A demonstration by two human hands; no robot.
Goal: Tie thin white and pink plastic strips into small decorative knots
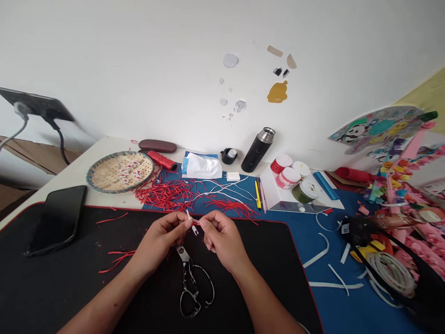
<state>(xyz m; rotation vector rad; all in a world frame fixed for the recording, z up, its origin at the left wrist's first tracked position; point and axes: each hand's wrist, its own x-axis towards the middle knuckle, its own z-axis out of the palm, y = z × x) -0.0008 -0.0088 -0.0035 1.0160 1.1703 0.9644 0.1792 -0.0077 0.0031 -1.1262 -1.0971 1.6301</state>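
Observation:
Both hands meet above the black mat. My left hand (167,233) is closed in a pinch on a small white piece (195,230), whose thin end sticks up above the fingertips. Red cord (195,221) crosses the piece and runs to my right hand (220,237), which pinches it between thumb and forefinger. The exact shape of the white piece is partly hidden by the fingers. Just below the hands lie scissors (182,253) with dark handles, their blade tips covered by the left hand. Cut red cords (120,260) are scattered left of my left wrist.
Behind the hands are a heap of red cords (167,194), a red spool (162,160) and a woven basket (100,178) of small white-and-red pieces. A phone (57,218) lies left. A black flask (256,150) stands at the wall; lidded jars (308,191) and white strips (335,285) are right.

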